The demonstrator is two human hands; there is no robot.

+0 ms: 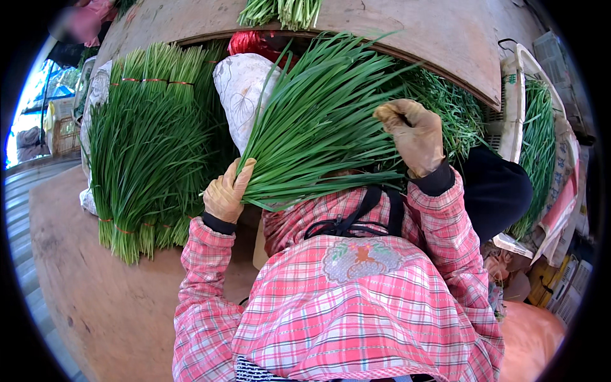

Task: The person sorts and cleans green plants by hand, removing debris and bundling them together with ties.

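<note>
Wrapped round the lower end of a loose bunch of garlic chives (324,121) is my gloved left hand (227,193). The long green leaves fan out up and to the right across my lap. My gloved right hand (414,137) is raised beside the leaf tips on the right. Its fingers are curled into a pinch; whether a leaf is between them is hidden. More loose chives (439,108) lie in a heap behind the right hand.
Tied chive bundles (149,140) are stacked on a wooden board (83,267) at left. A white sack (245,92) stands beyond my left hand. Cut stalks (280,11) lie on the far tabletop (439,32). At right, a white crate (512,108) stands beside more chives (538,153).
</note>
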